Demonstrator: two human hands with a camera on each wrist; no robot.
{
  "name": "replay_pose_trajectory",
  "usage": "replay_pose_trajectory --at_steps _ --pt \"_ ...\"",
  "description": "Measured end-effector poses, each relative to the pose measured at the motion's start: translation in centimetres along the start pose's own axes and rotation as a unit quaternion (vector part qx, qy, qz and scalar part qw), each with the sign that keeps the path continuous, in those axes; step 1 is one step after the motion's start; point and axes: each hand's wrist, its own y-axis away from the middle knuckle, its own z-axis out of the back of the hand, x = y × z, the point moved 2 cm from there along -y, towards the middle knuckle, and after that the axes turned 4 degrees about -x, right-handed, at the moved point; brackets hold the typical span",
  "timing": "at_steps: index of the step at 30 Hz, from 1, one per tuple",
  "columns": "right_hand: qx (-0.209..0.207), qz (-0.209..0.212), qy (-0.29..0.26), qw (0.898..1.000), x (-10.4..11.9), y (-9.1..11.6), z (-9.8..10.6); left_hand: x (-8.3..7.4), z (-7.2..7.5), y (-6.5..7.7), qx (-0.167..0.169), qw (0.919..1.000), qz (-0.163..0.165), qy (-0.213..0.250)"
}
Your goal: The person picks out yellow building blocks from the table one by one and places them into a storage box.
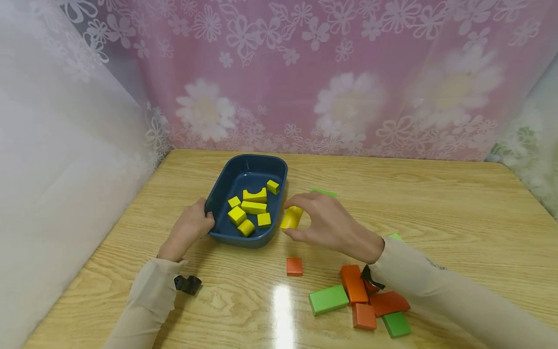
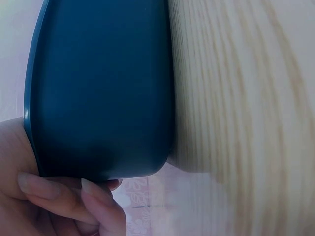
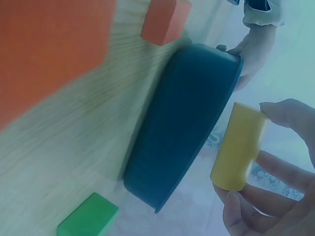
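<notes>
A dark blue tub (image 1: 255, 241) stands on the table with several yellow blocks inside, among them an arch block (image 1: 255, 196) and a small cylinder (image 1: 246, 228). My left hand (image 1: 189, 228) grips the tub's left rim, thumb over the edge; in the left wrist view its fingers (image 2: 64, 199) curl at the tub's wall. Just right of the tub, my right hand (image 1: 327, 223) pinches a yellow cylinder (image 1: 291, 217). The right wrist view shows that cylinder (image 3: 238, 147) held by its ends between thumb and fingers, above the table and apart from the tub.
A small red block (image 1: 294, 266) lies in front of the tub. Nearer the right forearm is a cluster of red and green blocks, including an orange-red block (image 1: 354, 283) and a green block (image 1: 329, 299). Another green piece (image 1: 323, 192) shows behind the right hand. A flowered curtain (image 1: 331, 87) hangs behind.
</notes>
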Motion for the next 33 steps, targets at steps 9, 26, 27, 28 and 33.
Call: replay_pose_trajectory --at_steps 9,26,27,28,33 --pt "-0.015 0.019 -0.009 1.000 -0.1 -2.1 -0.7 0.0 -0.1 0.0 -0.002 1.0000 -0.002 0.005" --pt "0.063 0.039 -0.023 0.997 -1.3 -6.2 -2.3 0.2 -0.1 0.0 0.000 1.0000 0.001 -0.004" --pt "0.072 0.041 -0.027 0.996 -1.3 -6.4 -2.5 0.2 0.0 0.0 0.001 1.0000 0.003 -0.005" --pt "0.082 0.040 -0.028 0.995 -1.4 -6.7 -2.7 0.2 0.0 0.1 0.002 1.0000 0.004 -0.007" --pt "0.130 0.011 -0.003 0.991 -2.1 -7.7 -3.8 0.2 -0.1 -0.1 -0.002 1.0000 0.000 -0.006"
